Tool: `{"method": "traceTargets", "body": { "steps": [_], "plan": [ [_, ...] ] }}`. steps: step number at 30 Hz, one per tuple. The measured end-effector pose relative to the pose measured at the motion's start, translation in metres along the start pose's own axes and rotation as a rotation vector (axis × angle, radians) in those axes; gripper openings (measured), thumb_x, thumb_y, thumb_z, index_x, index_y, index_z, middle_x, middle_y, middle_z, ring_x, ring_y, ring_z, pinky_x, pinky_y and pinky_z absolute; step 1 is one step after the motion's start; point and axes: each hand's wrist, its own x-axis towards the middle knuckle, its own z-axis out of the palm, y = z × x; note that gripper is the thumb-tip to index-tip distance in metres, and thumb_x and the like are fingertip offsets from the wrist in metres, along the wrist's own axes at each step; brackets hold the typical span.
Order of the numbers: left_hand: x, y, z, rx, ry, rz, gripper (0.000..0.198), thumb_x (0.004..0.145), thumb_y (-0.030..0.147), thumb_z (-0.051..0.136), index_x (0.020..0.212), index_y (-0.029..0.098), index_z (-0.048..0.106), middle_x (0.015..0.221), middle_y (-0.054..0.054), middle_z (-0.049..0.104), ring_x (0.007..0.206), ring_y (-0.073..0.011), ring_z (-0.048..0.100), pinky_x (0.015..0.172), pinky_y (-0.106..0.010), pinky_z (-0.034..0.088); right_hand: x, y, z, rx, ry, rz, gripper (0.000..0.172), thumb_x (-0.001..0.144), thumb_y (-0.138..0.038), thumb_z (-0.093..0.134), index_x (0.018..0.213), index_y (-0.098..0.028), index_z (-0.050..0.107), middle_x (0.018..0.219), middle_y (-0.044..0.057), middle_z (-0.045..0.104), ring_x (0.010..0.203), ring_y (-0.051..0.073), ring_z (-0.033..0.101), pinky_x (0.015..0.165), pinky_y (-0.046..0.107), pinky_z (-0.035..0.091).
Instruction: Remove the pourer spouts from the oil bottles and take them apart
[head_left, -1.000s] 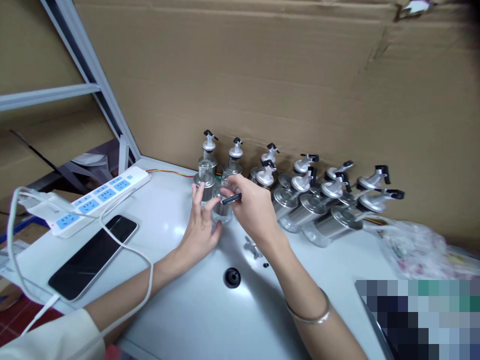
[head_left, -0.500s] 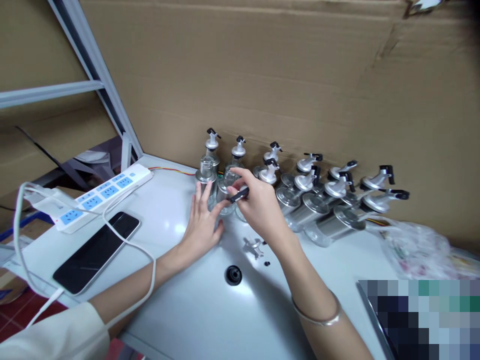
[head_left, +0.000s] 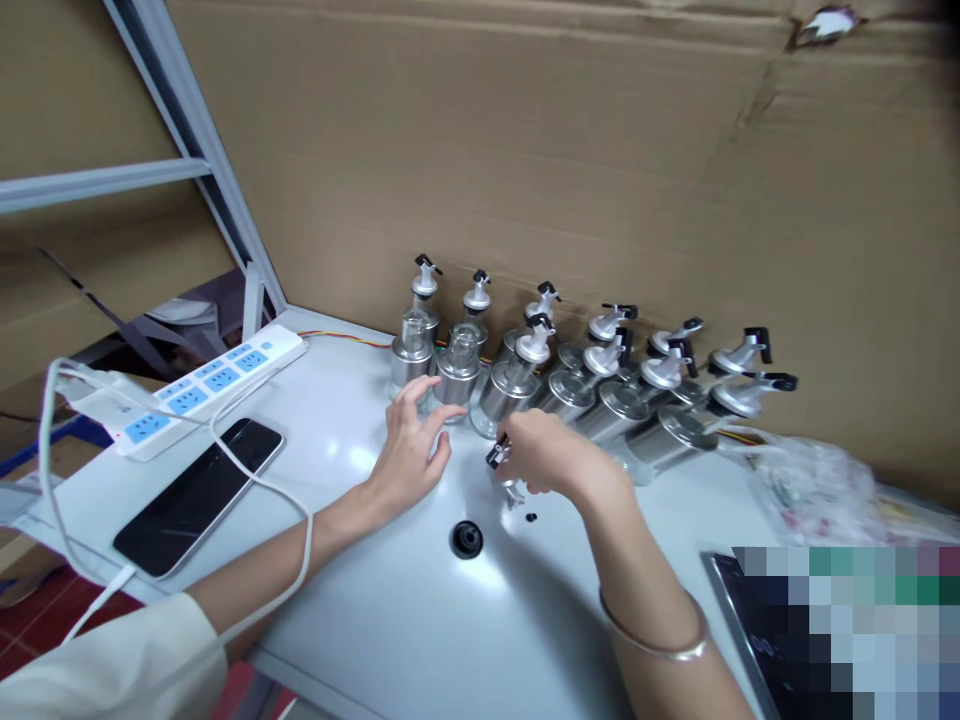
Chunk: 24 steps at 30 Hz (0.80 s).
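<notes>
My left hand [head_left: 409, 445] is open, its fingers curved and apart in front of the two leftmost capless bottles, a steel-sleeved glass bottle [head_left: 412, 362] and another bottle [head_left: 458, 378]. Lower and to the right, my right hand [head_left: 547, 455] is closed, knuckles up, with a small black-and-silver part [head_left: 497, 452] showing at its fingertips. Just under those fingers lies a silver pour spout [head_left: 513, 493], partly hidden by the hand. A tiny black piece [head_left: 531, 517] and a round black fitting [head_left: 466, 540] rest on the table nearby.
Several bottles with silver spouts and black levers [head_left: 622, 400] line the cardboard wall [head_left: 480, 150]. At left are a power strip [head_left: 217, 385], a phone [head_left: 199, 497] and a white cable [head_left: 306, 540] crossing my left forearm. Plastic bags [head_left: 825, 490] and a pixelated screen [head_left: 817, 640] are at right.
My right hand has moved down from the second bottle to the loose parts on the table, and the bottle's open neck now shows. My left hand has drawn slightly back from the bottles.
</notes>
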Motion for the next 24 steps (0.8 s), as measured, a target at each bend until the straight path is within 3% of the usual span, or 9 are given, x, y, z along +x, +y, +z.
{"method": "traceTargets", "body": {
  "steps": [4, 7, 13, 19, 24],
  "plan": [
    [0.001, -0.001, -0.001, -0.025, 0.018, -0.011, 0.03, 0.083, 0.011, 0.045, 0.108, 0.022, 0.056, 0.128, -0.009, 0.035, 0.122, -0.026, 0.037, 0.098, -0.046, 0.037, 0.01, -0.002, 0.007, -0.059, -0.072, -0.03, 0.017, 0.058, -0.002, 0.064, 0.051, -0.017, 0.06, 0.049, 0.006, 0.061, 0.046, 0.016, 0.058, 0.04, 0.023, 0.035],
    [0.002, -0.001, -0.001, -0.027, 0.013, -0.001, 0.028, 0.083, 0.012, 0.044, 0.106, 0.022, 0.057, 0.127, -0.01, 0.035, 0.121, -0.0258, 0.037, 0.098, -0.045, 0.037, 0.016, 0.004, 0.013, -0.057, -0.012, -0.096, 0.017, 0.061, 0.001, 0.058, 0.061, -0.014, 0.065, 0.066, 0.011, 0.068, 0.058, 0.018, 0.064, 0.044, 0.023, 0.036],
    [0.002, 0.0, -0.003, -0.03, 0.013, 0.022, 0.027, 0.083, 0.01, 0.044, 0.105, 0.021, 0.056, 0.124, -0.01, 0.037, 0.121, -0.0247, 0.038, 0.097, -0.043, 0.037, 0.022, 0.007, 0.015, 0.075, 0.032, -0.193, 0.025, 0.067, 0.004, 0.052, 0.074, -0.015, 0.066, 0.059, 0.006, 0.064, 0.055, 0.016, 0.061, 0.046, 0.022, 0.033],
    [0.002, -0.001, -0.002, -0.058, -0.014, 0.014, 0.024, 0.083, 0.009, 0.044, 0.102, 0.02, 0.054, 0.123, -0.01, 0.039, 0.121, -0.0242, 0.039, 0.098, -0.042, 0.038, 0.033, -0.005, 0.02, 0.071, 0.154, -0.393, 0.027, 0.07, 0.003, 0.049, 0.082, -0.014, 0.066, 0.079, 0.01, 0.07, 0.075, 0.02, 0.065, 0.058, 0.024, 0.035],
    [0.003, -0.006, 0.001, -0.06, 0.016, -0.018, 0.024, 0.08, 0.005, 0.043, 0.097, 0.02, 0.052, 0.121, -0.009, 0.044, 0.117, -0.0226, 0.042, 0.096, -0.041, 0.039, 0.047, -0.007, 0.028, 0.073, 0.181, -0.428, 0.024, 0.074, -0.002, 0.05, 0.088, -0.014, 0.065, 0.086, 0.011, 0.069, 0.079, 0.021, 0.063, 0.059, 0.025, 0.033]
  ]
}}
